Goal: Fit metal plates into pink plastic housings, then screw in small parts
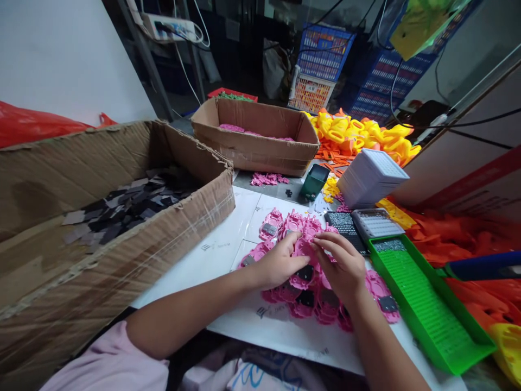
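Pink plastic housings (269, 224), some with grey or black flat squares in them, cover the white work surface in front of me. My left hand (280, 263) has its thumb and forefinger at the edges of one pink housing (302, 248) in the middle of the group. At that housing's right side, the fingertips of my right hand (342, 264) are drawn together; whatever is between them is too small to make out. A black square (305, 272) shows in a housing just below my left thumb. Another housing (380, 293) lies right of my right wrist.
A large cardboard box (195, 217) with dark flat squares stands at left. Behind is a box (252, 152) of pink parts. A green tray (427, 309), a black perforated tray (345, 231) and stacked white trays (368, 176) stand right, near yellow toy parts (358, 133).
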The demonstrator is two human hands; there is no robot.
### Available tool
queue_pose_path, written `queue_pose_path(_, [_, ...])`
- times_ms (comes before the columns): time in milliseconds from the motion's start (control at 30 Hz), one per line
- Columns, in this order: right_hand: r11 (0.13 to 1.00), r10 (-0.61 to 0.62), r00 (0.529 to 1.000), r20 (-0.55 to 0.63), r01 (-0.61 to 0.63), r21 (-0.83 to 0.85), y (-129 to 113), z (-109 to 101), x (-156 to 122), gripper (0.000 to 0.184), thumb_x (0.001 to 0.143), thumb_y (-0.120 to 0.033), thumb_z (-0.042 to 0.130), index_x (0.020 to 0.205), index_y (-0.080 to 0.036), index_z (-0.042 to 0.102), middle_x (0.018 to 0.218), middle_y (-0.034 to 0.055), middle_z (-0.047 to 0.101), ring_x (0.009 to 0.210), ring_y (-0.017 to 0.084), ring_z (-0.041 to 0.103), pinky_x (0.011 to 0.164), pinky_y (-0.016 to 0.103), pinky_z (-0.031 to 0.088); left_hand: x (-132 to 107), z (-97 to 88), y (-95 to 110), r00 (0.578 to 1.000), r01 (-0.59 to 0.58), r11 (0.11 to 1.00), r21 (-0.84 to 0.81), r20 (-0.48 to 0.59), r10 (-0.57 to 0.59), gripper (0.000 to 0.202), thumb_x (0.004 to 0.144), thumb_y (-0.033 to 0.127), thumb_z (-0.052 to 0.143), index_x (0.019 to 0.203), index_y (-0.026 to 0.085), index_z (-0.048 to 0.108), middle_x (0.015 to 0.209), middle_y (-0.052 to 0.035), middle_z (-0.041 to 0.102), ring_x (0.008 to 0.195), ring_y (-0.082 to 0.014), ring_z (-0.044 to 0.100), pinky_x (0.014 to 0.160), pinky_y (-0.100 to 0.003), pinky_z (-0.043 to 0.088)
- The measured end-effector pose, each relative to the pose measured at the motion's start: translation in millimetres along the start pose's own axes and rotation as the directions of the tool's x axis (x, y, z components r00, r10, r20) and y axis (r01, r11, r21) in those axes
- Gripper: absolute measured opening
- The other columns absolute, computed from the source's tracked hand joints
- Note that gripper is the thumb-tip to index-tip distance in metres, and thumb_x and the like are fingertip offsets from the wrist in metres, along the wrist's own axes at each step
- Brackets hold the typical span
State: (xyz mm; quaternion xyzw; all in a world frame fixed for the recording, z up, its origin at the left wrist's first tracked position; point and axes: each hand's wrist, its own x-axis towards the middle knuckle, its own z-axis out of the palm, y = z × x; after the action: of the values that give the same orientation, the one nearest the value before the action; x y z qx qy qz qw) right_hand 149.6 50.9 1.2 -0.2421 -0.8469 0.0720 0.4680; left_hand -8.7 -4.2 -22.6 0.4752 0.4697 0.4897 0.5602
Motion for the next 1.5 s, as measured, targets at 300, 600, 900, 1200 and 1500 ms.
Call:
queue_pose_path(300, [0.997,-0.064,0.997,0.054,0.061,0.041,-1,-1,0,0.019,0.081,-0.008,0.059,0.095,-0.020,0.065,0.090,0.0085,0.067,0.084,0.016,0.065,0.074,0.031,0.057,0,4.5,23,0.999,-0.030,0.991,-0.130,0.025,0.033,0.026,0.084,0.040,0.054,0.085,0.015,0.051,0.079,0.0001,0.050,0.077,-0.0128,0.048,0.075,-0.026,0.040])
queue_pose_path(600, [0.988,-0.153,0.988,-0.007,0.153,0.001,-10,-3,-4,0.035,0.076,-0.007,0.065,0.107,-0.019,0.059,0.091,0.0098,0.066,0.084,0.018,0.064,0.072,0.035,0.057,-5,-1.1,26,0.983,-0.183,0.976,0.114,0.008,0.184,0.031,0.091,0.041,0.041,0.072,0.018,0.044,0.066,0.0035,0.038,0.063,-0.0107,0.036,0.060,-0.024,0.033])
queue_pose_path(900, [0.974,-0.222,0.975,0.024,0.223,-0.035,-15,-8,0,0.034,0.071,-0.005,0.070,0.101,-0.015,0.059,0.093,0.0131,0.065,0.086,0.021,0.063,0.072,0.040,0.057,-9,-3.2,29,0.963,-0.265,0.948,0.174,0.001,0.269,0.031,0.093,0.038,0.038,0.073,0.017,0.048,0.066,0.0026,0.041,0.063,-0.0110,0.040,0.060,-0.024,0.035])
queue_pose_path(1200, [0.981,-0.193,0.979,0.060,0.190,0.042,-16,-11,1,0.033,0.073,-0.007,0.067,0.104,-0.014,0.058,0.097,0.0129,0.064,0.091,0.021,0.061,0.072,0.038,0.056,-7,-3.0,37,0.991,-0.102,0.989,-0.111,0.077,0.111,0.025,0.084,0.038,0.060,0.080,0.014,0.057,0.073,-0.0002,0.053,0.065,-0.0091,0.051,0.061,-0.021,0.044])
queue_pose_path(1500, [0.922,0.049,0.999,0.017,-0.051,0.383,-17,-27,9,0.022,0.081,-0.008,0.056,0.101,-0.015,0.062,0.092,0.0096,0.064,0.087,0.016,0.063,0.074,0.032,0.055,-16,-12.5,34,0.990,-0.029,0.937,-0.348,0.122,0.076,0.025,0.084,0.040,0.061,0.081,0.016,0.058,0.064,-0.0029,0.067,0.052,-0.0111,0.060,0.050,-0.020,0.048])
